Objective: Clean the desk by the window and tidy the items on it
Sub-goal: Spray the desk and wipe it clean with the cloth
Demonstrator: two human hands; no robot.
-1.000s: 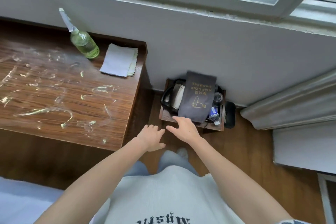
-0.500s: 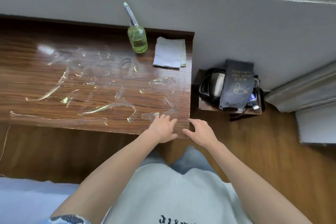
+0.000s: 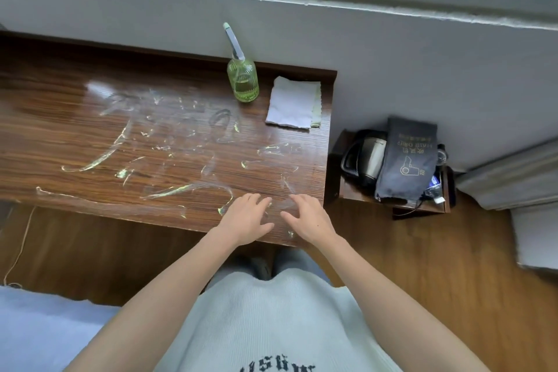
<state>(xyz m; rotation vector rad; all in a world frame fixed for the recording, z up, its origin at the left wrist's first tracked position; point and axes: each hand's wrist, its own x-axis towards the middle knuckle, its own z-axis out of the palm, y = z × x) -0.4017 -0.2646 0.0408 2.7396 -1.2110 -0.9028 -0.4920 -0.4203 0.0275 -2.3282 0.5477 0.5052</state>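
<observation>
A dark wooden desk (image 3: 75, 130) stands under the window, its top streaked with wet, shiny smears (image 3: 169, 157). At its back right stand a green glass spray bottle (image 3: 242, 78) and, beside it, a folded white cloth (image 3: 292, 104). My left hand (image 3: 246, 219) and my right hand (image 3: 306, 217) hover side by side over the desk's front right corner, fingers spread, holding nothing.
A low wooden tray (image 3: 392, 204) on the floor right of the desk holds a kettle (image 3: 360, 157), a dark hair-dryer bag (image 3: 407, 157) and small items. The grey wall (image 3: 392, 54) and window sill run behind. A white cord (image 3: 21, 248) hangs at the left.
My view has swung left from the floor tray to the desk. Both hands moved from beside the tray up over the desk's front right corner.
</observation>
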